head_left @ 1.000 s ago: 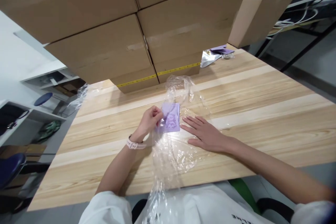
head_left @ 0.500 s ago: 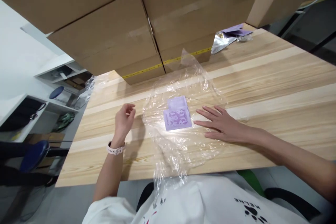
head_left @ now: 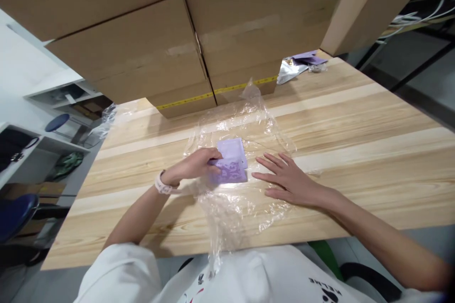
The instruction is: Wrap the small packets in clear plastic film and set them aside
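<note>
A small purple printed card packet (head_left: 232, 167) lies inside a crumpled clear plastic bag (head_left: 234, 203) spread on the wooden table (head_left: 355, 142). My left hand (head_left: 197, 164), with a pale watch on the wrist, has its fingers curled onto the packet's left edge through the plastic. My right hand (head_left: 287, 177) rests flat with fingers spread on the plastic just right of the packet. The bag's lower end hangs over the table's near edge toward my white shirt.
Large cardboard boxes (head_left: 199, 38) are stacked along the back of the table, with yellow tape on the lowest. A silver foil bag with purple items (head_left: 300, 64) lies at the back right. Another clear bag (head_left: 106, 120) sits at the table's left corner. Shelves and a blue stool stand left.
My left hand, which had let go and lifted away to the left half a second ago, has come back onto the purple packet. My right hand stayed flat on the plastic.
</note>
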Demonstrator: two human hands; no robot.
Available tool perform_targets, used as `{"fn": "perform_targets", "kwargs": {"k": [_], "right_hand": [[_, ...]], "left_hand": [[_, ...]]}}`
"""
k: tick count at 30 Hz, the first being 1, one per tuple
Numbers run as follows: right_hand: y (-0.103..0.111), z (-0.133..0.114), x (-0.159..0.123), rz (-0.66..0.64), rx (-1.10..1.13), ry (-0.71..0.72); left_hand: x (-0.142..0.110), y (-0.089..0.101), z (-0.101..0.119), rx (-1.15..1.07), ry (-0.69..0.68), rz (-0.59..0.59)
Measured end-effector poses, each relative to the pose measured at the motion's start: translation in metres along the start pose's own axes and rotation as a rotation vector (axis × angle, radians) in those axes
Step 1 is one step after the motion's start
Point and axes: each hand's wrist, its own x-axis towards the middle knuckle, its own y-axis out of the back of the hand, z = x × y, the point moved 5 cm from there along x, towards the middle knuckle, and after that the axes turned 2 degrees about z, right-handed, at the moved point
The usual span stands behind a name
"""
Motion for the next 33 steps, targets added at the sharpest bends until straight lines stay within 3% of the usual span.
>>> {"fn": "perform_targets", "kwargs": {"k": [3, 5, 8, 11, 14, 22, 27, 33], "right_hand": [[0.0, -0.001, 0.0, 0.006, -0.002, 0.003], [-0.001, -0.001, 0.0, 0.0, -0.005, -0.002], [-0.001, -0.001, 0.001, -0.006, -0.007, -0.011], [0.0, -0.002, 0.0, 0.002, 0.0, -0.012], [0.0, -0.002, 0.0, 0.002, 0.008, -0.015], [0.001, -0.002, -0.001, 0.005, 0.056, -0.026], [-0.001, -0.001, -0.001, 0.024, 0.06, -0.022], [-0.001, 0.0, -0.001, 0.009, 0.038, -0.024]], "left_hand": [[0.014, 0.037, 0.02, 0.034, -0.079, -0.084], [0.036, 0.046, 0.029, 0.178, -0.065, -0.198], [0.075, 0.031, 0.038, 0.327, -0.08, -0.332], [0.106, 0.009, 0.04, 0.261, -0.1, -0.283], [0.119, -0.003, 0.035, 0.165, -0.093, -0.228], [0.114, -0.004, 0.014, 0.36, -0.114, -0.314], [0.101, 0.011, 0.011, 0.24, -0.072, -0.264], [0.074, 0.041, 0.013, 0.051, -0.043, -0.269]]}}
